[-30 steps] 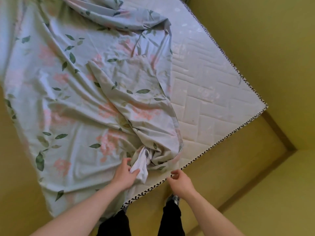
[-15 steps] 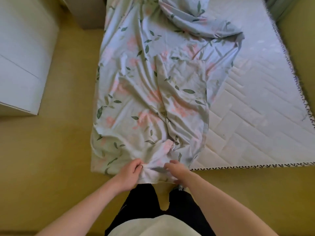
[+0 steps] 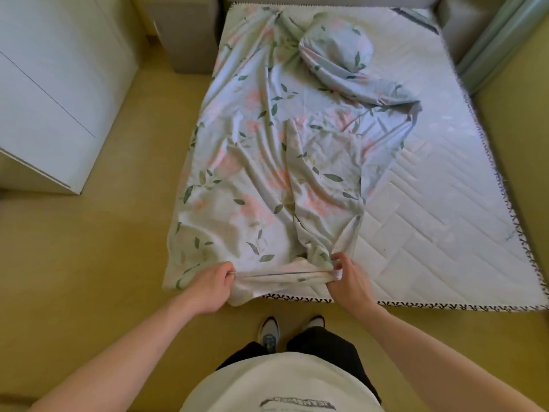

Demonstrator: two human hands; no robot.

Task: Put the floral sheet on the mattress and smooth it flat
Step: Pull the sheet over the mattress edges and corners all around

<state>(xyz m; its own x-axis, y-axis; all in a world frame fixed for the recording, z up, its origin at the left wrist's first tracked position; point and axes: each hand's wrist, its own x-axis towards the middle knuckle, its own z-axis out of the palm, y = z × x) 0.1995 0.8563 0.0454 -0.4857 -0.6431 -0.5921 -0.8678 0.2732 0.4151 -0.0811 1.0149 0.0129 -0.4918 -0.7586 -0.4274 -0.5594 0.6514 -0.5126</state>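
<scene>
The floral sheet (image 3: 261, 162), pale blue with pink flowers and green leaves, lies crumpled over the left half of the white quilted mattress (image 3: 430, 221). A bunched fold of it sits at the far end. My left hand (image 3: 212, 285) grips the sheet's near edge at the mattress's front left. My right hand (image 3: 347, 278) pinches the same edge further right. The hem is stretched taut between both hands along the mattress's front edge. The mattress's right half is bare.
A white cabinet (image 3: 50, 93) stands at the left on the yellow floor. A grey box (image 3: 187, 34) sits at the mattress's far left corner. Pale green curtain fabric (image 3: 499, 40) hangs at the far right. My feet are just before the mattress's front edge.
My view has swung to face the mattress squarely. My hands have moved apart along the sheet's near edge, and the hem is now stretched between them.
</scene>
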